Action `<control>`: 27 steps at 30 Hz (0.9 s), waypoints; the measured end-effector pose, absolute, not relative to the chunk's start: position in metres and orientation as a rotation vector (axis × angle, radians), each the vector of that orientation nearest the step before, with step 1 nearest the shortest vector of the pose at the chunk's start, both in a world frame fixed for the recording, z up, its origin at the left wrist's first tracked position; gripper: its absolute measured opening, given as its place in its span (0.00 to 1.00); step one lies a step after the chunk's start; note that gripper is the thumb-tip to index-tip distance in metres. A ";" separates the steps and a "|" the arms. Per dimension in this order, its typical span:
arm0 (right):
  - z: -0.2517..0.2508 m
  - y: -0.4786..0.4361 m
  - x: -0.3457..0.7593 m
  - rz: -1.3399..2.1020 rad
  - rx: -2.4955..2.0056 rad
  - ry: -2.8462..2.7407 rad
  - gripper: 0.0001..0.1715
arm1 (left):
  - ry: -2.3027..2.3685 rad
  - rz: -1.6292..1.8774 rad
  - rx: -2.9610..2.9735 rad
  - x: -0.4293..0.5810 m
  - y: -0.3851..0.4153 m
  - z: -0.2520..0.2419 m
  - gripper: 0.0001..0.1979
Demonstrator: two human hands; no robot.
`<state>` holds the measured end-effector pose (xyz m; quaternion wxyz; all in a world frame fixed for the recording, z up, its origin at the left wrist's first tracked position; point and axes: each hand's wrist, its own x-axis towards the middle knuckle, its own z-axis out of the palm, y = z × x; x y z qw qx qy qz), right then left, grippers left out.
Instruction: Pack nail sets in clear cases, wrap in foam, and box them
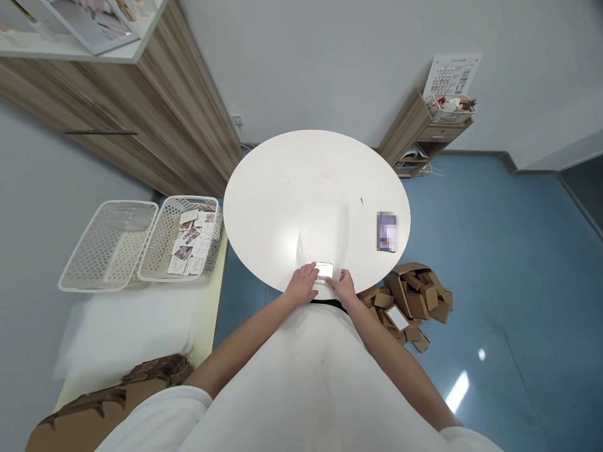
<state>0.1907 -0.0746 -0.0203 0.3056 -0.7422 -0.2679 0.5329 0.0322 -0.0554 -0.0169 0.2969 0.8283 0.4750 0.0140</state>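
Observation:
A small clear packet (325, 272) with dark dots inside lies at the near edge of the round white table (311, 188). My left hand (302, 284) rests on the packet's left end with fingers curled over it. My right hand (343, 285) grips its right end, fingers closed on the edge. Both hands hold the packet against the tabletop close to my body.
A purple card (387, 231) lies at the table's right edge. On the floor to the right sits a heap of brown cardboard boxes (409, 301). Two white baskets stand left, one bare (109, 243), one with several cards (184, 242). Flat cardboard (94, 402) lies near left.

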 end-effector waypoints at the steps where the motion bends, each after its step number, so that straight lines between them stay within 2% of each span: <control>1: -0.021 -0.074 0.190 1.411 -1.968 -0.692 0.29 | 1.272 0.055 2.190 0.032 -0.055 -0.017 0.31; 6: -0.022 -0.073 0.188 1.495 -1.883 -0.706 0.20 | 1.308 0.120 2.190 0.030 -0.057 -0.016 0.32; 10: -0.022 -0.081 0.190 1.559 -1.832 -0.729 0.19 | 1.293 0.163 2.293 0.025 -0.062 -0.015 0.24; 13: -0.017 -0.089 0.194 1.501 -1.886 -0.736 0.29 | 1.217 0.159 2.381 0.022 -0.062 -0.012 0.21; 16: -0.003 -0.097 0.198 1.111 -2.020 -1.015 0.45 | 1.169 0.133 2.413 0.021 -0.057 -0.006 0.19; 18: 0.007 -0.101 0.199 0.897 -2.001 -1.404 0.48 | 1.170 0.119 2.413 0.022 -0.054 -0.001 0.16; 22: 0.011 -0.101 0.196 0.922 -1.819 -2.042 0.42 | 1.209 0.113 2.369 0.025 -0.051 0.005 0.13; 25: 0.003 -0.093 0.195 0.945 -1.794 -2.124 0.30 | 1.223 0.089 2.312 0.025 -0.047 0.008 0.12; 27: -0.001 -0.085 0.197 0.965 -1.795 -2.107 0.26 | 1.224 0.075 2.267 0.025 -0.042 0.010 0.12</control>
